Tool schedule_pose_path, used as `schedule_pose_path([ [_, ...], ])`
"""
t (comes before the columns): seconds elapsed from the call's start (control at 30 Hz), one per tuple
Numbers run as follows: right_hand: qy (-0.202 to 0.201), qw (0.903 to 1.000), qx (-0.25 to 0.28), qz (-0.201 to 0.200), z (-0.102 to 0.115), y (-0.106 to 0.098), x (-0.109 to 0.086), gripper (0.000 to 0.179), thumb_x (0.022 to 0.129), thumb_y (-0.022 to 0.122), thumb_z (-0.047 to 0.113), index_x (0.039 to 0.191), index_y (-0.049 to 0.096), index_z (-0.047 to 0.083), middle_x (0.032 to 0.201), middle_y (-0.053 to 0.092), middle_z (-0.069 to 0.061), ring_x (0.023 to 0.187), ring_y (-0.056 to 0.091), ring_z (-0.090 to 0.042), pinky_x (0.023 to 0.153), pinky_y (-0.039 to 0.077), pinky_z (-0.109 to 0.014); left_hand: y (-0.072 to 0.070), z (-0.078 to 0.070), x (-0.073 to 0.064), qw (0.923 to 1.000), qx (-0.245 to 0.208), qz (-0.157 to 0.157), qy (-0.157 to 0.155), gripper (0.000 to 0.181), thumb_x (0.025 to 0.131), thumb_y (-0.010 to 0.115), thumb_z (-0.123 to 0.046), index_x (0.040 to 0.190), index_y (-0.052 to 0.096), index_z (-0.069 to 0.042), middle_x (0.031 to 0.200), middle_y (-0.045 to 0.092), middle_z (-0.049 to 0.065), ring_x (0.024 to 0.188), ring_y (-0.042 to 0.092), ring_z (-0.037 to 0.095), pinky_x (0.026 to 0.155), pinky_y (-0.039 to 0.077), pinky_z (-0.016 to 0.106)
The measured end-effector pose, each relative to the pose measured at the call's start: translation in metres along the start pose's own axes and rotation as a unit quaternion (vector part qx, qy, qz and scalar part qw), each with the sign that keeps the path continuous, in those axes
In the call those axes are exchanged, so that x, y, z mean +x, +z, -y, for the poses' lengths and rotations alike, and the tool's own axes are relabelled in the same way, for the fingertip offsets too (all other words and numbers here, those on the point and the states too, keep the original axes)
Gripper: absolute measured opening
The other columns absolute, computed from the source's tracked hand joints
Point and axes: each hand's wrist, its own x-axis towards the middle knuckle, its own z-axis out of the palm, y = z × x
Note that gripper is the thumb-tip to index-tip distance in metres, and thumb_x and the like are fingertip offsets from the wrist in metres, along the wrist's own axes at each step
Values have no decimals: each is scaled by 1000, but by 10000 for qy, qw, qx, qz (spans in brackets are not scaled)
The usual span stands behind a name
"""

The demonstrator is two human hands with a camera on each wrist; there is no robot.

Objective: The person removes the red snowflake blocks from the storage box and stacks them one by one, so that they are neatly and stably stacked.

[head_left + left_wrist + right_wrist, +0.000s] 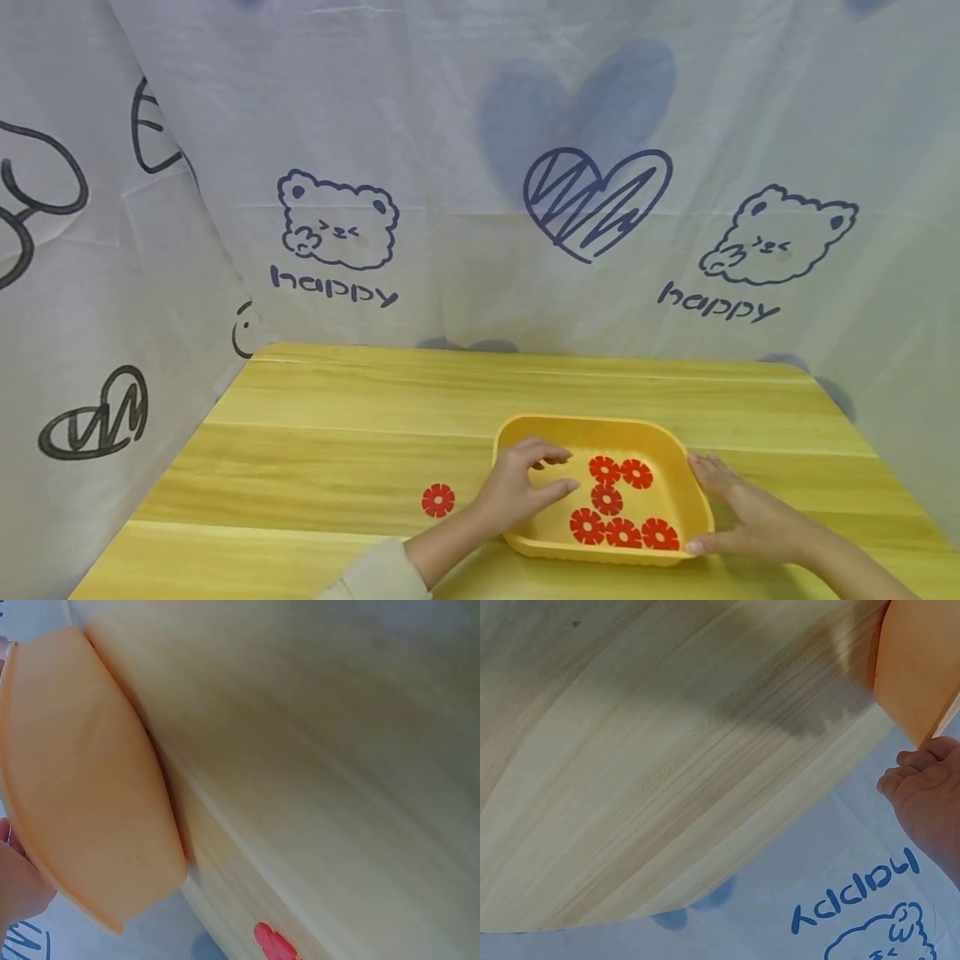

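Observation:
A yellow plastic basin [592, 421] sits on the table with several red notched plastic discs [606, 500] lying flat inside. My left hand [521, 487] hangs over the basin's left side, thumb and fingers apart, with nothing between them. At the right side, my right hand [757, 517] holds the basin's edge, its thumb on the near corner and its fingers farther back. In the right wrist view the right hand's fingers [901, 771] bend against the rim. One more red disc [438, 500] lies on the table, left of the basin and close to my left forearm.
The wood-grain table [337, 417] reaches back to a white curtain [450, 167] printed with hearts, bears and lettering. More printed cloth [75, 317] hangs along the left side. A pale sleeve [382, 575] covers part of the left forearm.

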Motion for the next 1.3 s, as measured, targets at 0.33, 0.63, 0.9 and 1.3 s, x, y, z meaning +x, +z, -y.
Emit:
schedule_pose_path([
  [0.33,29,10000,-28,-16,1,0,0,101,70,76,41,137,26,-16,144,21,-36,125,18,-61,87,-7,7,9,-1,6,9996,189,149,120,32,82,71,-23,107,66,-3,100,67,9,92,62,21,79,53,23],
  [0.63,65,10000,43,46,2,-1,0,100,71,76,39,139,25,-14,145,20,-35,129,14,-58,96,-7,1,15,-5,14,9980,270,554,-127,38,81,71,-28,110,65,-4,103,66,8,95,60,18,82,50,22],
  [0.9,29,9998,129,169,2,-2,1,96,74,76,31,139,23,-16,144,17,-37,129,12,-60,83,-7,7,20,-3,17,9939,550,892,-343,39,81,71,-31,111,65,-5,107,65,4,99,61,16,83,51,19],
  [1.3,-19,9999,84,122,0,0,0,96,74,76,32,139,23,-15,144,18,-36,131,10,-57,85,-6,7,24,3,20,9731,1111,1823,-863,37,75,77,-24,107,68,-7,103,66,3,91,59,10,75,47,11],
])
